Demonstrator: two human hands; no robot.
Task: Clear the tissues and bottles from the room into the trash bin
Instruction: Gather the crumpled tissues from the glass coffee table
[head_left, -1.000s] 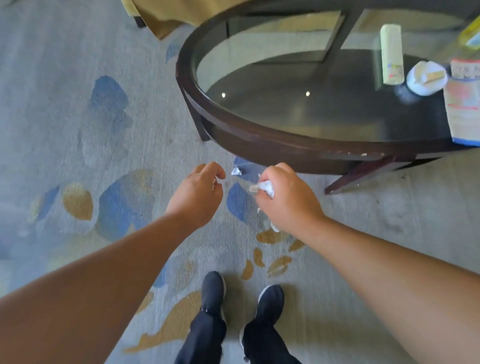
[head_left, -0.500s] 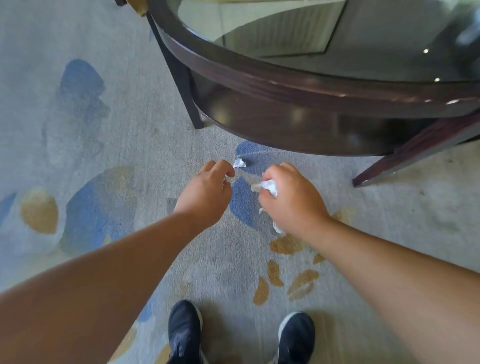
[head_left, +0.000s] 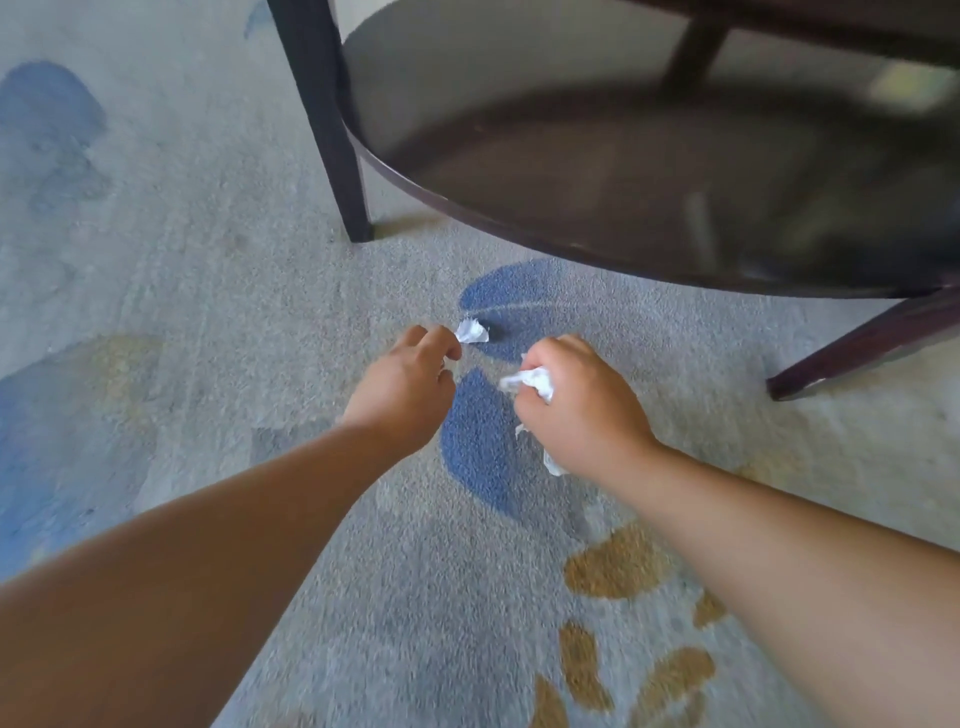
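Observation:
A small white tissue scrap (head_left: 471, 331) lies on the carpet at the edge of a blue patch. My left hand (head_left: 410, 379) reaches down to it with curled fingers, and thumb and forefinger pinch its left edge. Just to the right, my right hand (head_left: 582, 410) grips a crumpled white tissue wad (head_left: 531, 382); one end pokes out by the thumb and a tail hangs below the palm. No bottle and no trash bin are in view.
A dark wooden round table fills the upper right, with its lower shelf (head_left: 597, 244) low over the carpet. One leg (head_left: 332, 135) stands just beyond my left hand, another leg (head_left: 857, 348) slants at the right. Grey carpet (head_left: 208, 291) with blue and tan patches spreads left and near.
I have bent lower, so the tabletop has left the view and my shoes too. My left hand moved forward onto the tissue scrap. The right hand keeps its wad.

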